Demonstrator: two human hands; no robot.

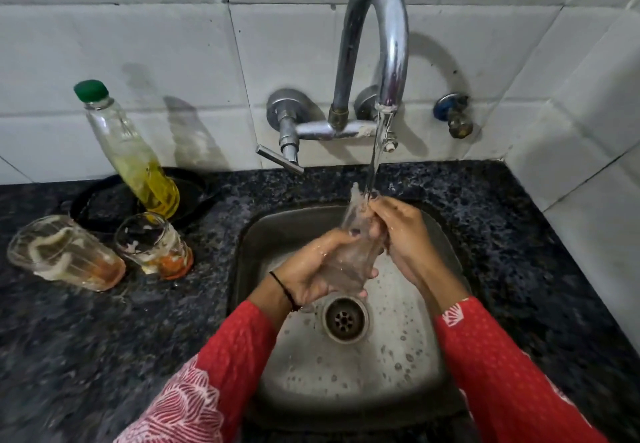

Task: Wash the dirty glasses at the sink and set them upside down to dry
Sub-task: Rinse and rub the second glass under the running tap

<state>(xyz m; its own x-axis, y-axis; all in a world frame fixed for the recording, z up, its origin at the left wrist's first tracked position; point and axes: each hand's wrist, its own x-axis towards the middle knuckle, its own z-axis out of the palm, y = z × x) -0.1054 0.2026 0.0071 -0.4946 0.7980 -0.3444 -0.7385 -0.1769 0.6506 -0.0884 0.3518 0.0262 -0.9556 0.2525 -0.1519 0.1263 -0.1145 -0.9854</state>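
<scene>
I am working over the sink (pixel 277 234), which fills the lower centre of the frame and is set into the dark stone bench (pixel 485 234); foam and droplets cover its floor around the drain (pixel 345 319). Risk one, in my judgement: a dropped glass would strike steel and may chip or crack. The tap (pixel 377 44), upper centre, is running, and its stream (pixel 375 162) lands on the rim of the glass in hand (pixel 356 252), centre frame above the basin. Risk two: the flow may splash over the bench edge or push the tilted glass sideways. The left hand (pixel 311 269) is closed around the lower body of this glass; the right hand (pixel 405 234) is curled at its upper part, fingertips (pixel 375 205) at the rim, and I cannot tell whether they reach inside. Both grips are wet, so I rate slippage as the main hazard, worse if soap film remains on the wall. Pressing hard at the thin rim could also break it against the fingers. At left centre, two dirty glasses wait on the bench: the far-left glass (pixel 65 252) and the nearer glass (pixel 154 245), both holding orange residue and white streaks. They stand close together, just in front of the soap bottle (pixel 128 151) with the green cap, which stands in a black dish (pixel 194 196). Risk three: reaching across with a dripping hand could knock one glass into the other or topple the bottle.
</scene>
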